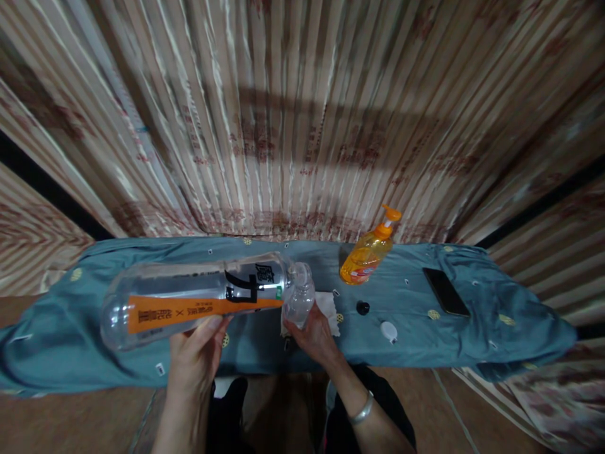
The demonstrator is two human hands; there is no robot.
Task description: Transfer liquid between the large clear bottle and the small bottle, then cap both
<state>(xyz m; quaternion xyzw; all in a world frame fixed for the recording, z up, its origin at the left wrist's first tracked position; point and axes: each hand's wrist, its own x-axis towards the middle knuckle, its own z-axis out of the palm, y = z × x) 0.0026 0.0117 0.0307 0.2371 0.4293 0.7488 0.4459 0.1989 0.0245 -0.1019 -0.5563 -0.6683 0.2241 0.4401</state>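
Left of centre, the left hand (pixel 201 337) grips a large clear orange-labelled plastic bottle (pixel 189 304), tipped nearly level; at its neck, the right hand (pixel 316 333) holds a small clear plastic bottle (pixel 299 304) over teal patterned cloth (pixel 411 309). Pouring seems in hand; the next move calls for aligned mouths.

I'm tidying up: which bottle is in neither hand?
The orange pump bottle, standing on the blue-green cloth; the left hand holds the large clear bottle, the right hand the small clear one.

Left hand (pixel 196 350) and right hand (pixel 316 334) extend forward, each curled in a grip
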